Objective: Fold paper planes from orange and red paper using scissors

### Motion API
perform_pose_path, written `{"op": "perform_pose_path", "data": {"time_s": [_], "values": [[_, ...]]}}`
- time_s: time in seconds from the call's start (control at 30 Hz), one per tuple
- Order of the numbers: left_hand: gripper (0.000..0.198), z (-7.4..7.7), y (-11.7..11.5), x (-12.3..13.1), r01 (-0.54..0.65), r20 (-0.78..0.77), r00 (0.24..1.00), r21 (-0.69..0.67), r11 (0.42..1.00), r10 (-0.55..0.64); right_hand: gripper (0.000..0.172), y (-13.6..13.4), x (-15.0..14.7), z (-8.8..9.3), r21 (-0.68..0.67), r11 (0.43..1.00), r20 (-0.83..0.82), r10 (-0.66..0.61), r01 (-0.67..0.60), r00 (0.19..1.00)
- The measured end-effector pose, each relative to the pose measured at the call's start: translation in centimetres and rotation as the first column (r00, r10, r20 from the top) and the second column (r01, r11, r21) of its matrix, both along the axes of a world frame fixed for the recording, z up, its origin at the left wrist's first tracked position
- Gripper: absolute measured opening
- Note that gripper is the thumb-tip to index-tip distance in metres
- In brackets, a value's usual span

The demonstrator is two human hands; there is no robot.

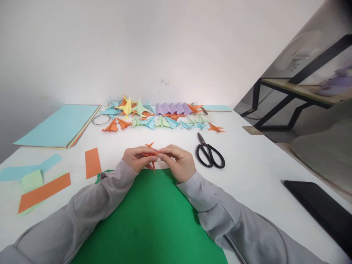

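Between my two hands is an orange folded paper figure [153, 164] with thin pointed ends, held just above the far edge of a green sheet [154, 220]. My left hand [137, 157] pinches it from the left, fingers closed. From the right, my right hand [178, 159] pinches it with thumb and forefinger. One point sticks up beyond the fingers and another hangs down below them. The fingers cover the middle of the figure. Black-handled scissors [206, 154] lie to the right of my right hand.
Folded paper figures [162, 122] in several colours line the back, near a pleated purple paper [173, 109]. A stack of coloured sheets [57, 124] and a wire coil [101, 119] are at left. Nearer lie orange strips [92, 163]. A black flat object [319, 209] rests at right.
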State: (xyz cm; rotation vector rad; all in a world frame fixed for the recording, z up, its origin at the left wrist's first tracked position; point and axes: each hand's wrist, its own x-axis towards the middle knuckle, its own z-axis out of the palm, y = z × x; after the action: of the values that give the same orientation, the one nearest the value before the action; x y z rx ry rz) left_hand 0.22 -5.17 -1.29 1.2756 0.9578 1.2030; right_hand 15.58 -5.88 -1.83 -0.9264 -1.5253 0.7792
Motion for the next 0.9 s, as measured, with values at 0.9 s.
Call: {"op": "perform_pose_path", "data": {"time_s": [0.9], "values": [[0.007,-0.9,0.1,0.1,0.051,-0.317,0.926,0.647,0.760,0.207,0.015,-0.7,-0.3,-0.2,-0.273,0.962,-0.052,-0.012,-0.003,0.999]]}}
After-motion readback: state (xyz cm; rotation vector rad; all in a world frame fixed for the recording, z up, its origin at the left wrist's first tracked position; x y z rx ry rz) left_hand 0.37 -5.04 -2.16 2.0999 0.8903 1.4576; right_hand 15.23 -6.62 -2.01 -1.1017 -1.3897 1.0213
